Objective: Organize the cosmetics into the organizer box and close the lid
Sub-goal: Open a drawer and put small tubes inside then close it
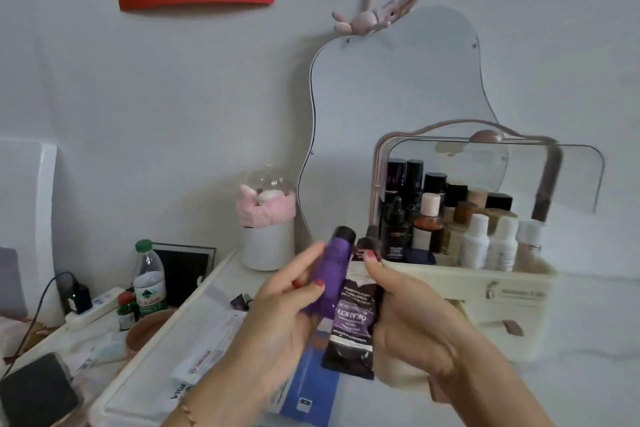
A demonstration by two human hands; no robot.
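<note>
Left hand [294, 298] grips purple tube [329, 274], right hand [408, 315] dark tube [353, 315], before box [485, 281]; insert caps-up into front gap.

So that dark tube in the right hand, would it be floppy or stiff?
Probably soft: the dark tube has a flat crimped end, so it likely bends when squeezed. It looks light, since the right hand holds it by its fingers alone. Lying flat, it shouldn't roll much.
</note>
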